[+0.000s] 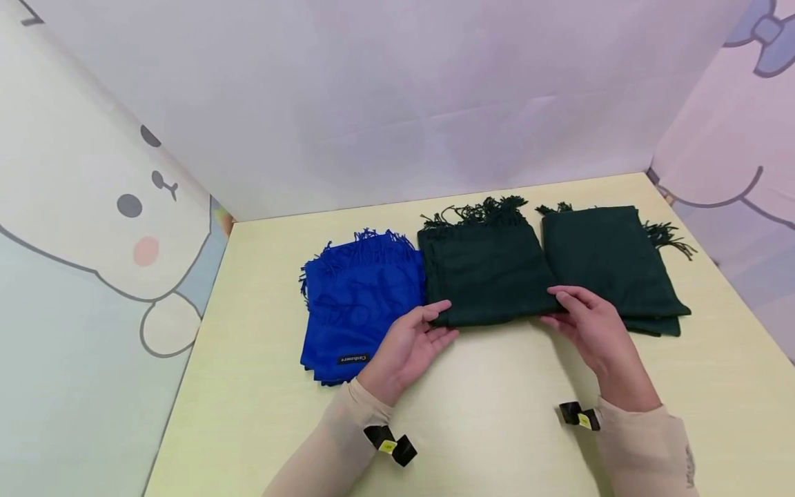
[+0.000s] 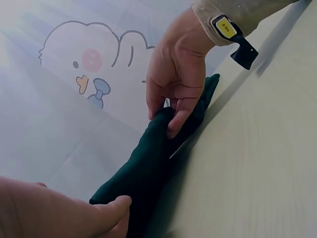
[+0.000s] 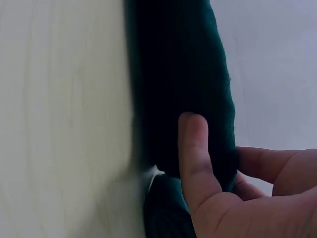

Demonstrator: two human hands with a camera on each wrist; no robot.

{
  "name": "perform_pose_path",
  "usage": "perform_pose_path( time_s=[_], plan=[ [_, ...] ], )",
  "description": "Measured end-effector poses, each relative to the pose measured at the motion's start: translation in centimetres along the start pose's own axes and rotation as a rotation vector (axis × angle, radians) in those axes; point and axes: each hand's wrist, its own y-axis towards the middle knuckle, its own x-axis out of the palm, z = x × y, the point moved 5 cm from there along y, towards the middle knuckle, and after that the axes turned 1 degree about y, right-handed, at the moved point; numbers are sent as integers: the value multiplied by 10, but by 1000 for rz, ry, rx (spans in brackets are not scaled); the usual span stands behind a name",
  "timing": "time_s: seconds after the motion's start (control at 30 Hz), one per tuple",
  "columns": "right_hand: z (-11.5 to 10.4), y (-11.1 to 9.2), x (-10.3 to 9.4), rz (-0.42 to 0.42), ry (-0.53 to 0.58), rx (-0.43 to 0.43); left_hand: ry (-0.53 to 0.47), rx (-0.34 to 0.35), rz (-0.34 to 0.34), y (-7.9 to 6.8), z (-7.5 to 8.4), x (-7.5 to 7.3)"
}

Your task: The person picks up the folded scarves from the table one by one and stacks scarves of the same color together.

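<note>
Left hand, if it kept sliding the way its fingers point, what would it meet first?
The left hand already touches the near corner of the middle dark green scarf; its fingers point right along that edge, so it would probably meet the right hand next.

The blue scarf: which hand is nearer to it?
Left. The left hand lies just beside the blue scarf, pinching the middle green scarf; the right hand pinches its other corner.
</note>
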Motion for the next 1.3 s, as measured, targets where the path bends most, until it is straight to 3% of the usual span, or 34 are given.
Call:
perform_pose_path(
  time_s=[0.2, 0.4, 0.5, 0.9, 1.3],
  plan=[
    [-2, -6, -3, 24, -171, -30, 20, -15, -9, -5, -4, -1],
    [-7, -13, -8, 22, -448, -74, 51, -40, -40, -12, -8, -2],
    [-8, -16, -9, 9, -525, -79, 69, -39, -52, -15, -9, -2],
    [-1, -23, -16, -61, -521, -58, 170, -88, -126, -25, -15, -7],
    [0, -27, -22, -71, -523, -21, 237, -104, -139, -33, -18, -7]
  ],
)
